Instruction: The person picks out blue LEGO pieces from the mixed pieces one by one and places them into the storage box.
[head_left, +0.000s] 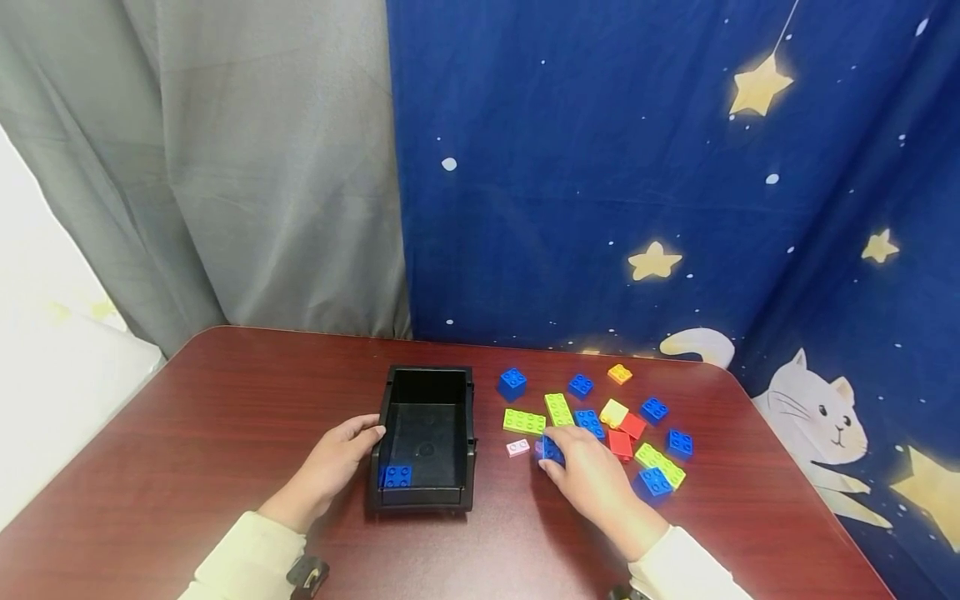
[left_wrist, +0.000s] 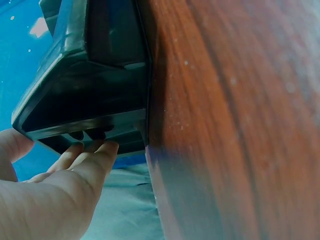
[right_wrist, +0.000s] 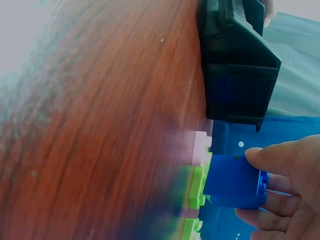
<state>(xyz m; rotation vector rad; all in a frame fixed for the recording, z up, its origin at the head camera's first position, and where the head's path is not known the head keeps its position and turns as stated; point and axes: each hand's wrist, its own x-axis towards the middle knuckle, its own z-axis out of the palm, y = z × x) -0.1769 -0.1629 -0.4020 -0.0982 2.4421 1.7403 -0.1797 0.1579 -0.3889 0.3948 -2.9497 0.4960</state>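
A black plastic bin [head_left: 425,442] stands on the table, with a blue building brick [head_left: 397,476] lying in its near left corner. My left hand [head_left: 339,461] holds the bin's left side, thumb at the rim and fingers against the outer wall in the left wrist view. To the right of the bin, my right hand [head_left: 592,479] pinches another blue brick [right_wrist: 232,181] between thumb and fingers. A small pink brick [head_left: 517,448] and a lime green brick [head_left: 524,422] lie close by that hand.
Several loose bricks are scattered across the table's right half, among them a blue one [head_left: 512,383], a red one [head_left: 620,445], a yellow one [head_left: 619,373] and a lime one [head_left: 660,465]. Curtains [head_left: 570,183] hang behind the table's far edge.
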